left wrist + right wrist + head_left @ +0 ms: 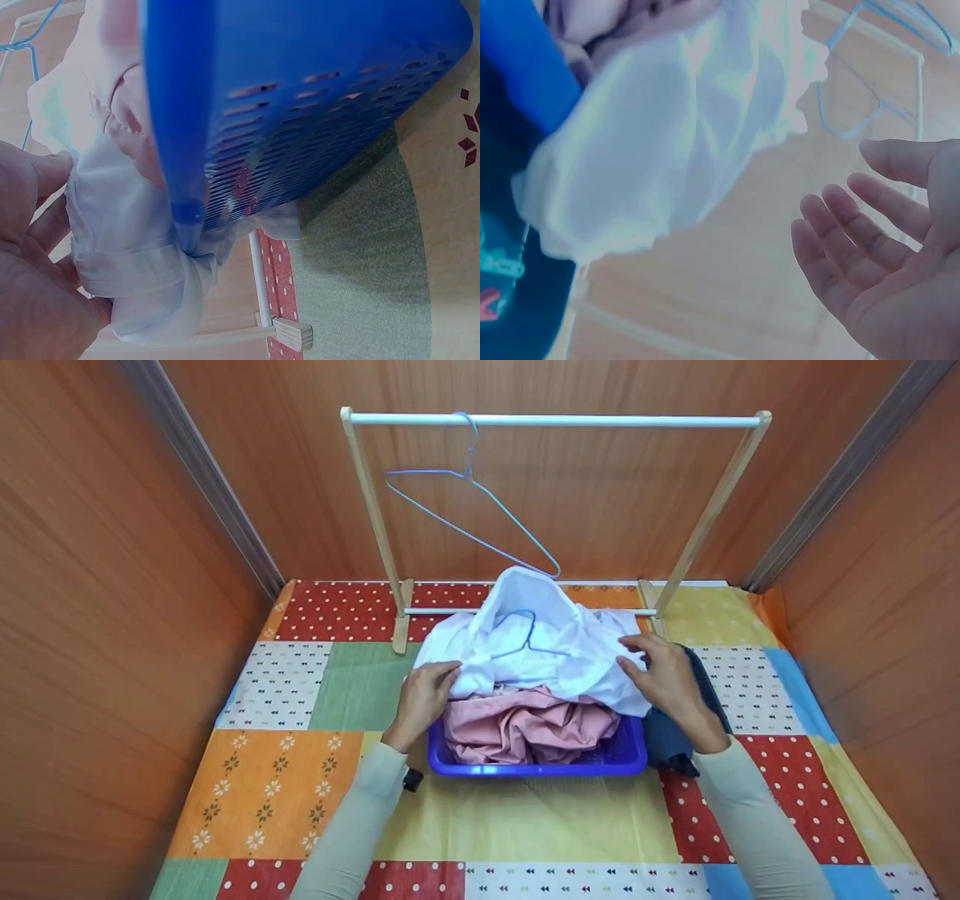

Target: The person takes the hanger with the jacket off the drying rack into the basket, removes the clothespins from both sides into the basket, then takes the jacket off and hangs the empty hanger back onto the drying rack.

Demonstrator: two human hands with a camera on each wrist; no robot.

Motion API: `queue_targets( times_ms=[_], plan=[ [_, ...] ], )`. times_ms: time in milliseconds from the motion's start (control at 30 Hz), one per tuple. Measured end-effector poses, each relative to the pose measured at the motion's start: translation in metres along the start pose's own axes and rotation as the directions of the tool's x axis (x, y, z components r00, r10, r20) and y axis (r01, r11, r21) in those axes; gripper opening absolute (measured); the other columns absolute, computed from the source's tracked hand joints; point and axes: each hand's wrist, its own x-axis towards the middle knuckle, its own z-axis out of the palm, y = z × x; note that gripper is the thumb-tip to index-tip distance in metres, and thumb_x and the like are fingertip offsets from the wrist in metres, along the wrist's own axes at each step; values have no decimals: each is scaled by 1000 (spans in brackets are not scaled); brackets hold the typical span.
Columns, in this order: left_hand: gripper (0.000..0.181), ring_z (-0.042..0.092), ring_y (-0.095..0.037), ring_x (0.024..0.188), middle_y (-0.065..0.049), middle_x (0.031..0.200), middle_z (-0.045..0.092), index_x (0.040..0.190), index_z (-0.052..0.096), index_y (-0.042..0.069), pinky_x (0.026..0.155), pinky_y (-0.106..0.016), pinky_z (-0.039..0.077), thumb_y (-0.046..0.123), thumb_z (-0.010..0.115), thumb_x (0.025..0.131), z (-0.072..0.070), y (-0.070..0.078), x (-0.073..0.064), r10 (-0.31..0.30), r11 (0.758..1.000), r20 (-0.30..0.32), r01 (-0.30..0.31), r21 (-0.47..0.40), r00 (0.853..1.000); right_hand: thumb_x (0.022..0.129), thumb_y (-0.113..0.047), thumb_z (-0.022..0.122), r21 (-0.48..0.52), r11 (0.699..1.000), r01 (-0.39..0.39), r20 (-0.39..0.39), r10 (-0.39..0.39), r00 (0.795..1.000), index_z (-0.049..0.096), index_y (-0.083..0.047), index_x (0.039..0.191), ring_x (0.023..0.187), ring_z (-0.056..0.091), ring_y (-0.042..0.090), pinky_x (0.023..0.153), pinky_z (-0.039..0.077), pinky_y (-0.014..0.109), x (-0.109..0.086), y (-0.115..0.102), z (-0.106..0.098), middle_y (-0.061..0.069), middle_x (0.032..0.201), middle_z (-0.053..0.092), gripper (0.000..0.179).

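Note:
A white shirt (600, 660) lies spread over the back of a blue-purple basket (536, 770), its neck part raised. Inside its neck shows a blue wire hanger (529, 649), partly covered by the cloth. My left hand (424, 697) pinches the shirt's left edge; in the left wrist view the fingers (52, 225) reach behind the white cloth. Beside the shirt's right side is my right hand (667, 679), fingers loosely bent and spread. The right wrist view shows that hand (885, 255) apart from the cloth, holding nothing. Pink cloth (532, 727) is bunched in the basket's front.
Behind the basket stands a rack with a white rail (600, 421) and wooden legs. Another blue wire hanger (517, 521) hangs from the rail. A dark container (667, 739) with small colored clips (499, 266) sits right of the basket. Wood-look walls (90, 585) enclose the patchwork cloth (300, 780).

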Motion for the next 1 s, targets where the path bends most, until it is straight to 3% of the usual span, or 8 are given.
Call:
queue_targets(
  times_ms=[133,433,800,1000],
  plan=[
    [20,70,-30,101,-12,106,75,109,76,8,90,-46,54,15,65,94,0,-1,1,3,1000,-3,-3,-2,1000,84,-8,76,14,999,38,50,-39,998,72,-2,109,92,69,32,77,57,49,4,-6,11,15,102,72,26],
    [20,71,-31,101,-12,106,75,109,76,7,90,-46,54,15,65,94,1,-1,1,6,1000,-8,-6,5,1000,88,-13,73,63,997,55,157,-64,985,71,-4,113,99,69,31,84,56,48,14,-17,27,13,108,72,27],
    [20,70,-31,101,-13,106,75,109,75,7,90,-46,54,15,64,95,0,-1,1,12,1000,-7,-12,-11,1000,89,-17,72,4,999,47,253,-47,966,71,-5,117,108,68,31,92,53,48,25,-22,45,13,116,72,30],
    [20,71,-31,100,-13,106,75,109,76,7,89,-47,55,14,65,94,0,-1,1,12,1000,0,-12,-22,1000,93,-21,67,-37,999,39,311,-26,950,69,-9,120,103,70,30,89,55,47,25,-22,50,11,116,72,30]
  ],
)
